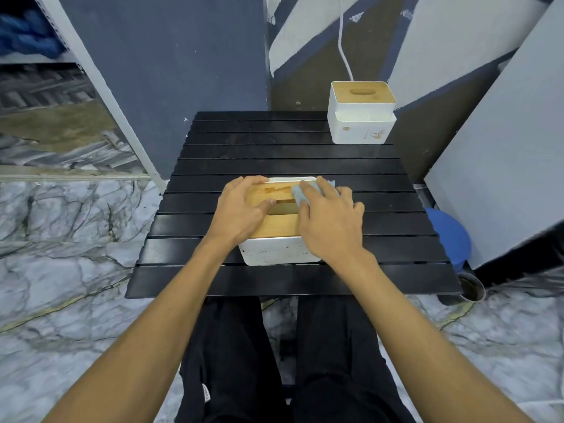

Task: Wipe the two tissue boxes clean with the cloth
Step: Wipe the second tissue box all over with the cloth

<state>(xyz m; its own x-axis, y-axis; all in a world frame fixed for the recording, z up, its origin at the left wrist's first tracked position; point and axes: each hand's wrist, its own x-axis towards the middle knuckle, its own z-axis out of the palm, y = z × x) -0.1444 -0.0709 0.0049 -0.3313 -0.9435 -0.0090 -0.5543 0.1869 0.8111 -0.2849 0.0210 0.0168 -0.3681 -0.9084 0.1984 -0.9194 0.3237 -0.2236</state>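
A white tissue box with a wooden lid (279, 222) stands in the middle of the black slatted table (290, 279); its white front wall carries dark specks. My left hand (242, 209) grips the box's left side, thumb at the lid's slot. My right hand (328, 219) presses a light blue cloth (300, 193) flat onto the right part of the lid; most of the cloth is hidden under the fingers. A second white tissue box with a wooden lid (360, 112) stands at the table's far right corner, with brown marks on its front.
A white cable (343, 47) hangs down the wall behind the far box. Grey boards (500, 166) lean close on the right, with a blue round object (451, 236) below them. A metal shelf post (100, 83) stands on the left. My legs are under the table's near edge.
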